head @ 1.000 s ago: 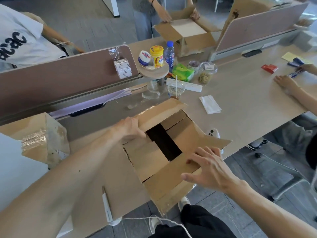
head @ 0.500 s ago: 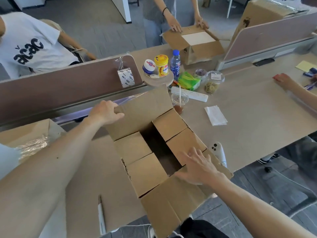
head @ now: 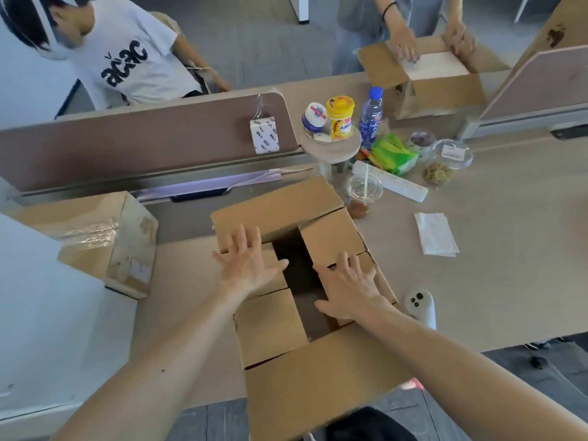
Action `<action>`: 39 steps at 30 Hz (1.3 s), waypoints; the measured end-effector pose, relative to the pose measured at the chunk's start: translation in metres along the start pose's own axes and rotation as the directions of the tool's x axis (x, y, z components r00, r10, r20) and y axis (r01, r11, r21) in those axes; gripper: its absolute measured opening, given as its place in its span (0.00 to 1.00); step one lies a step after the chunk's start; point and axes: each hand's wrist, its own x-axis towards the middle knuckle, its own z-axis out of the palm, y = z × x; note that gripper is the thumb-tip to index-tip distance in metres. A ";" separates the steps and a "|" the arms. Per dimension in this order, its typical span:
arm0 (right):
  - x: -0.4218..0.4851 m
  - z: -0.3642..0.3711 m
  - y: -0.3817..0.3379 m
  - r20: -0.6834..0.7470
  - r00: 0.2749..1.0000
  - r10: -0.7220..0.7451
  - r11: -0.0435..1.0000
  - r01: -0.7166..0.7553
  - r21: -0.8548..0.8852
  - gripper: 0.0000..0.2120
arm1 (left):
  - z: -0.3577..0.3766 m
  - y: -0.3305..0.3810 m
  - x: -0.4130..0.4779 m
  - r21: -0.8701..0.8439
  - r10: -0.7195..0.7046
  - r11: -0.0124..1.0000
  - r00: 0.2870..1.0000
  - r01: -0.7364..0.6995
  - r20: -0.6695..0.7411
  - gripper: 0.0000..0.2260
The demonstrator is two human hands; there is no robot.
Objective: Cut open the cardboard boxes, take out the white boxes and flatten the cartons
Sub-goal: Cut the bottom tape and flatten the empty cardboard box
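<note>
Open cardboard carton [head: 280,326] at centre frame, on desk [head: 496,281] edge, flaps out. Left hand [head: 251,265] flat on left inner flap, fingers spread wide. Right hand [head: 350,289] likewise splayed on right inner flap. Dark gap between.

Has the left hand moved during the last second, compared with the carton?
Yes. The left hand left the far flap's edge and came toward the wearer, now spread flat on the carton beside its dark gap.
</note>
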 end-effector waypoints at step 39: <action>-0.022 -0.086 0.080 -0.223 0.975 -0.014 0.891 0.114 0.439 0.28 | -0.074 -0.024 -0.092 -0.312 -0.029 0.950 0.999 0.016 -0.037 0.29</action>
